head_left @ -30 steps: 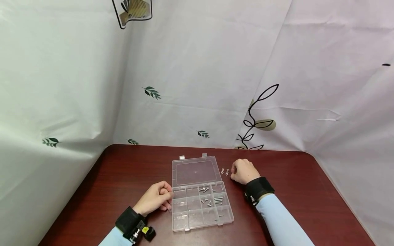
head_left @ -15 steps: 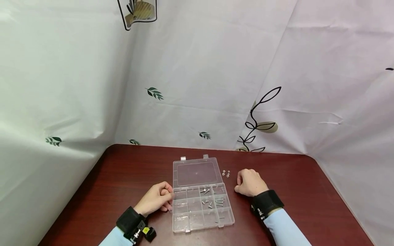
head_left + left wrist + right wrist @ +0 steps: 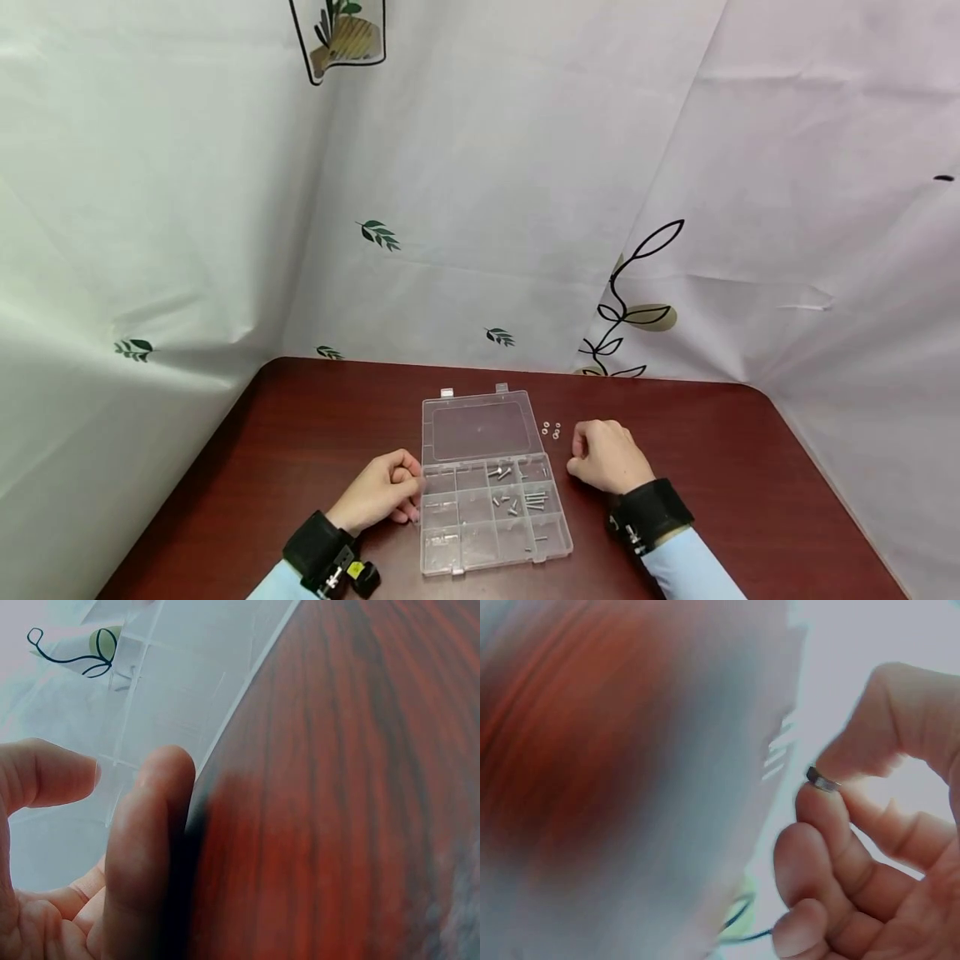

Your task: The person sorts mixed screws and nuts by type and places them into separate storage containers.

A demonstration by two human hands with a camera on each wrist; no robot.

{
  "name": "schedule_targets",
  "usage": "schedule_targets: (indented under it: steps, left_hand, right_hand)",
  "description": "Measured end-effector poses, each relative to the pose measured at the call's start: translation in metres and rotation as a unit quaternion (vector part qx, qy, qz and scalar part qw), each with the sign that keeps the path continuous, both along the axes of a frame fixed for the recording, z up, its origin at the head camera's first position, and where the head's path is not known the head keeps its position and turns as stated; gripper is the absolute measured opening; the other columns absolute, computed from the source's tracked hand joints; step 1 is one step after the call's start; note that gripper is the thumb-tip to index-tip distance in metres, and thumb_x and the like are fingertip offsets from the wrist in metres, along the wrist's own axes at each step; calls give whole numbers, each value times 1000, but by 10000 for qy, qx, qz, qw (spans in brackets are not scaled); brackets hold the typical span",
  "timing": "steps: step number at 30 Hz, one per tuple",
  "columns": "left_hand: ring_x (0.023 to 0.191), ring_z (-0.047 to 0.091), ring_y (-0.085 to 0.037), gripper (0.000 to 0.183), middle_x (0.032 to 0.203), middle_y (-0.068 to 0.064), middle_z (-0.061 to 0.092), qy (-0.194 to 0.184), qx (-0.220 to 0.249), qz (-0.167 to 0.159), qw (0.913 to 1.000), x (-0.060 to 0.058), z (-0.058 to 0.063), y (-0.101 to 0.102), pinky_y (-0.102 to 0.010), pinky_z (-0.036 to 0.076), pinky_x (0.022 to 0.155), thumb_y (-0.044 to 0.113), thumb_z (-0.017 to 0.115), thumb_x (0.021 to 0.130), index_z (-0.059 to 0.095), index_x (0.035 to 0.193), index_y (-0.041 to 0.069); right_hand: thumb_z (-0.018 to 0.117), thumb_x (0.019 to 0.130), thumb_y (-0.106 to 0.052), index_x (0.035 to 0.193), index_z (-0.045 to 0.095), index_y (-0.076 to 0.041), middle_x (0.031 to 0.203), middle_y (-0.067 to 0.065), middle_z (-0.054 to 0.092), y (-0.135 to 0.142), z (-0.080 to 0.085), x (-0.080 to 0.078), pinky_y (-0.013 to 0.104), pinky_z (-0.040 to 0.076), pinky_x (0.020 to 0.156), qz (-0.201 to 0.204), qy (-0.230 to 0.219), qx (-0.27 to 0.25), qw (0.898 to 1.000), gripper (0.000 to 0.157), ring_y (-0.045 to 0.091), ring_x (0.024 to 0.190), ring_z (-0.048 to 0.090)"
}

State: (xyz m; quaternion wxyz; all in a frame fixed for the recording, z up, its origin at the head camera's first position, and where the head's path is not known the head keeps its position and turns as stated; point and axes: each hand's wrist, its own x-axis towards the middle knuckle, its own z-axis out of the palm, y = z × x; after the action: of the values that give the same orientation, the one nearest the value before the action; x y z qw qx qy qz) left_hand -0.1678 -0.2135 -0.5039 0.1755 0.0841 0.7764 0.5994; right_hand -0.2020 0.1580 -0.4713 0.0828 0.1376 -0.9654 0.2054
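Observation:
My right hand [image 3: 613,456] is above the table, right of a clear plastic compartment box [image 3: 480,502]. In the right wrist view, its thumb and index finger pinch a small metal nut [image 3: 824,782]. Several more nuts [image 3: 556,436] lie on the table between that hand and the open lid [image 3: 480,429]. Loosely bent, my left hand [image 3: 380,493] rests at the box's left edge, its fingertips touching or very near the wall. The left wrist view shows its thumb and finger apart with nothing gripped. Screws [image 3: 536,501] lie in compartments on the box's right side.
A dark red wooden table [image 3: 322,417] carries everything. Behind it hangs a white cloth [image 3: 480,208] printed with leaves. Two lid latches [image 3: 502,388] stick out at the box's far edge.
My right hand has drawn away from the loose nuts, rightward and nearer to me, then edged slightly left. The left hand and box stay put; the head view has tilted up slightly.

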Motion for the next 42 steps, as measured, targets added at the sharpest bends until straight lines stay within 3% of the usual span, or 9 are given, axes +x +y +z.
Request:
schedule_targets:
  steps: [3,6,12,21,29,32,34,37,42]
  left_hand:
    - [59,67,-24,29,70,-11,62,-5,-30,15,10000,2,0,-1,-29,54,50,19,66,92,52,104,-3]
    - [58,67,-23,29,70,-10,62,-16,-23,27,10000,3,1,-1,-28,53,49,20,66,91,53,104,-3]
    - [58,67,-24,31,71,-10,63,-40,-12,46,10000,1,1,0,-29,54,50,21,67,91,53,105,-2]
    - [59,67,-23,31,71,-11,63,-32,9,74,10000,-2,-1,4,-32,55,51,22,67,92,53,106,-2]
    - [60,68,-25,29,71,-11,63,-45,-41,92,9999,0,0,2,-33,55,51,20,66,91,54,105,-3]
    - [60,68,-26,30,71,-11,63,-49,-75,92,9999,0,1,2,-33,55,51,20,66,91,54,105,-3]
    - [60,68,-26,30,71,-11,63,-35,-98,97,9999,0,1,2,-34,55,51,20,66,91,54,105,-3]
    - [60,68,-26,30,71,-11,63,-12,-101,99,9999,0,2,3,-34,55,52,20,66,91,54,106,-3]
    - [60,67,-26,30,72,-12,63,-18,-41,114,9999,0,0,3,-34,55,51,20,66,91,53,106,-3]
  right_hand:
    - [69,61,-12,63,50,-28,59,-16,46,-17,8,9,24,39,53,505,629,-359,9961,25,4,56,43]
    - [68,60,-9,66,50,-29,63,-16,47,-36,17,18,21,38,52,1149,1080,-679,9852,27,-1,57,42]
    - [65,65,-5,72,50,-29,71,-16,46,-68,25,30,16,39,57,2053,1180,-844,9679,30,-2,63,42]
    - [65,65,-4,75,49,-27,74,-15,45,-95,32,39,9,36,60,2616,1154,-898,9540,29,-1,67,44]
    - [67,66,-5,75,50,-26,73,-10,49,-105,34,44,10,36,61,2800,1145,-894,9490,29,4,67,49]
    - [75,73,-19,91,62,-26,85,-11,55,-104,36,46,13,41,66,2870,946,-621,9512,24,3,74,51]
    - [79,75,-37,118,65,-25,104,-11,58,-102,36,48,19,46,75,2905,722,-327,9536,47,3,87,53]
    - [76,72,-62,150,45,-26,133,-9,51,-95,36,49,31,48,90,2939,475,32,9547,92,6,110,52]
    - [72,74,-66,153,41,-23,142,-6,47,-79,35,41,37,46,99,2786,546,-21,9589,96,10,123,50]
